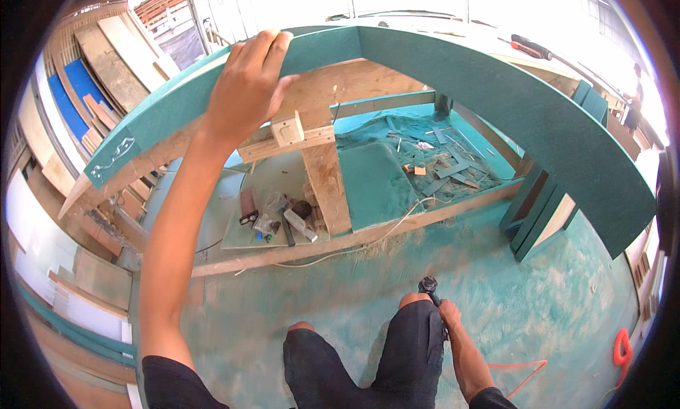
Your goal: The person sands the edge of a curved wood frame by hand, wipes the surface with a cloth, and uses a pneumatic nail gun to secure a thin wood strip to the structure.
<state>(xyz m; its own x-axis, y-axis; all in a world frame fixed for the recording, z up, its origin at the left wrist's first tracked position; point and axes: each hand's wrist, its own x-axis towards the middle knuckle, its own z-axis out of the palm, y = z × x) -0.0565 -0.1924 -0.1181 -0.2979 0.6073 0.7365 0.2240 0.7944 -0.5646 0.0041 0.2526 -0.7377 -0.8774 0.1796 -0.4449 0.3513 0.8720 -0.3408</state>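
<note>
A long green-faced board point(503, 90) stands on edge across the top of a wooden frame, appearing strongly curved in this view. My left hand point(248, 83) is raised to its upper edge, left of the middle, with fingers hooked over it and the thumb along the near face. Low beside my right knee, my right hand point(450, 312) is wrapped round the handle of a black hand tool with a round head point(428, 284). The tool's exact kind is hard to make out. It is apart from the board.
Below the board, a wooden rail point(382, 225) borders a dusty panel with green offcuts point(453, 169). A wooden post point(327, 189) carries a pale socket box point(287, 129). A screwdriver point(531, 46) lies behind. An orange hose point(622, 356) coils at right; stacked boards point(106, 62) stand left.
</note>
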